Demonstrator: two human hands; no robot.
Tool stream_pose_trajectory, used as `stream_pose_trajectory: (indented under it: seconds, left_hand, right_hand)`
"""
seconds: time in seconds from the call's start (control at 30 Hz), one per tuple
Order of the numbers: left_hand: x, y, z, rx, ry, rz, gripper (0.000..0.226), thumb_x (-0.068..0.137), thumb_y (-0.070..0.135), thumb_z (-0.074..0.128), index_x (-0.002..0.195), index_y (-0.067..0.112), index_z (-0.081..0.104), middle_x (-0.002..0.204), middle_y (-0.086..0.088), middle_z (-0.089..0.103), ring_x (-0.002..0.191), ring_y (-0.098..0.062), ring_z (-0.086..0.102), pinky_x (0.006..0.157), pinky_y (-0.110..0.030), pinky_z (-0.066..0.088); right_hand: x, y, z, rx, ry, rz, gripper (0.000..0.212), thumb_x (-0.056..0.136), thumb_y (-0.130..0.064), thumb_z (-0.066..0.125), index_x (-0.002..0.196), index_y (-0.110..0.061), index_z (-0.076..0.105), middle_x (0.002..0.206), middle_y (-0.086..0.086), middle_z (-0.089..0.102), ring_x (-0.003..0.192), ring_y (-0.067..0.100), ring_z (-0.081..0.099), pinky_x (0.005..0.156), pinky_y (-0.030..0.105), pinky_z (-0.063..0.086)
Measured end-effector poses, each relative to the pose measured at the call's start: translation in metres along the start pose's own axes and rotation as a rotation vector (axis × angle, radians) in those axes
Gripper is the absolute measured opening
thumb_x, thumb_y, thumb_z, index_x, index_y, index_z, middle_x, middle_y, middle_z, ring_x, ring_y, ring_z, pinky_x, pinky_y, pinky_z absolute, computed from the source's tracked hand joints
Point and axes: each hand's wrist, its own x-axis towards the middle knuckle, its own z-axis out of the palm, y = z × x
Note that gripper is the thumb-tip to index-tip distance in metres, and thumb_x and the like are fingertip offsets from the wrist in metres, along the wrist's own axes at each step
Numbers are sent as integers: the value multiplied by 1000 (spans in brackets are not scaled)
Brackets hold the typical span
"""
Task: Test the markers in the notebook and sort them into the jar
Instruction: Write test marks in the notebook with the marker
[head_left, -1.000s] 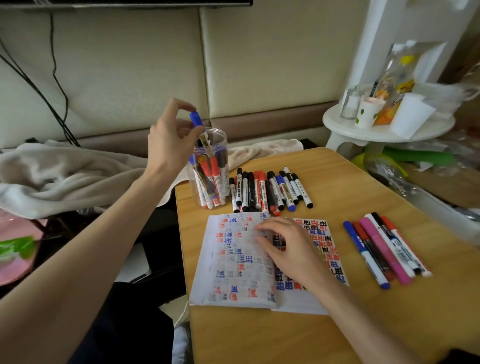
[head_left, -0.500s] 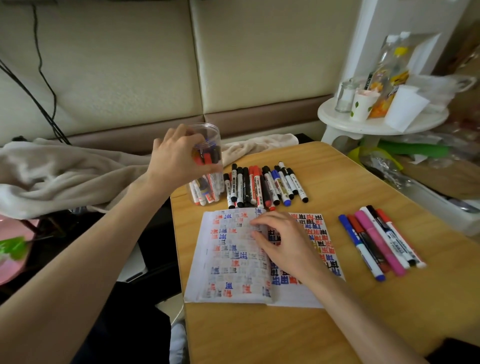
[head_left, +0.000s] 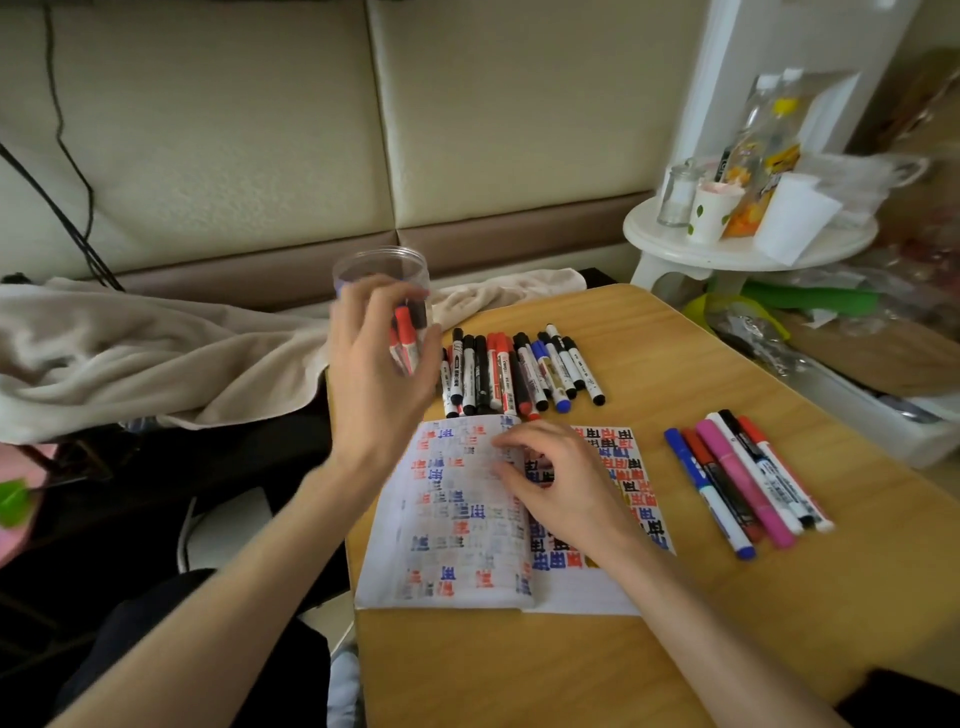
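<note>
Head view: blurred left hand, fingers loosely spread, hid most of the jar left of centre; right hand rested, released, on the notebook.

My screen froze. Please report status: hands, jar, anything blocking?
Left hand open, in front of jar. Right hand resting on notebook. Marker row beyond notebook; nothing seen blocking.

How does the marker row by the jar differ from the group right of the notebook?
The row has more markers, black, red or blue; the group has fewer, one pink. The row lies beyond the notebook, the group beside it. Both rest flat on the table.
</note>
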Motion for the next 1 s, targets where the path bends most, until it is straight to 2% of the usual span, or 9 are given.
stream_pose_trajectory:
  seconds: [0.07, 0.13, 0.27, 0.47, 0.6, 0.67, 0.77, 0.9, 1.0]
  left_hand:
    - [-26, 21, 9, -199, -127, -97, 26, 95, 11, 67, 119, 19, 61, 119, 6, 57, 102, -14, 62, 83, -30, 54]
    - [-49, 33, 20, -348, -304, -220, 27, 98, 12, 64, 121, 24, 59, 119, 10, 59, 100, -11, 65, 77, -25, 56]
    - [-73, 35, 34, -419, -476, -339, 27, 100, 16, 62, 123, 29, 57, 117, 15, 60, 98, -2, 66, 72, -17, 54]
    - [-69, 18, 33, -352, -558, -385, 28, 100, 16, 60, 124, 30, 57, 113, 20, 61, 95, 1, 65, 74, -18, 55]
    - [-71, 14, 32, -361, -601, -392, 26, 100, 14, 60, 122, 29, 59, 111, 18, 62, 95, 3, 64, 71, -14, 51]
    - [-72, 12, 31, -349, -610, -379, 26, 99, 13, 60, 120, 29, 61, 109, 17, 63, 94, 2, 63, 71, -13, 51]
    - [-72, 8, 32, -268, -603, -315, 24, 98, 12, 62, 116, 28, 64, 105, 16, 63, 96, -1, 62, 73, -14, 48]
    - [-74, 10, 35, -183, -599, -222, 23, 97, 11, 61, 114, 26, 66, 106, 13, 62, 96, -3, 61, 79, -21, 52]
    - [-75, 14, 40, -132, -597, -181, 22, 98, 16, 61, 115, 28, 66, 111, 15, 61, 102, -3, 57, 85, -22, 48]
  right_hand:
    - [3, -1, -3, 24, 23, 18, 30, 94, -33, 75, 123, -29, 73, 126, -16, 67, 121, 0, 56, 107, 27, 46]
    - [4, 1, -7, 29, 45, 40, 28, 94, -34, 75, 122, -31, 73, 126, -16, 68, 121, 2, 58, 107, 31, 49]
    - [5, 12, -22, -36, 129, 141, 35, 93, -34, 75, 127, -27, 71, 127, -11, 69, 121, 7, 59, 106, 36, 49]
    - [21, 47, -44, -226, 334, 325, 42, 95, -37, 74, 132, -18, 67, 126, 1, 68, 119, 17, 63, 89, 26, 50]
    - [45, 61, -40, -275, 290, 444, 47, 95, -37, 74, 134, -12, 64, 129, 6, 66, 120, 24, 63, 87, 37, 55]
    - [55, 65, -34, -324, 280, 460, 39, 96, -37, 73, 124, -11, 70, 120, 7, 69, 109, 26, 66, 78, 38, 57]
    - [64, 71, -27, -393, 330, 484, 26, 92, -39, 77, 97, -14, 77, 95, 5, 72, 89, 26, 68, 63, 32, 51]
    - [56, 62, -36, -303, 447, 526, 24, 93, -34, 77, 101, -12, 76, 100, 5, 75, 91, 23, 69, 67, 30, 52]
    - [37, 46, -55, -61, 579, 498, 18, 93, -30, 76, 103, -15, 73, 94, -6, 73, 85, 11, 68, 68, 21, 52]
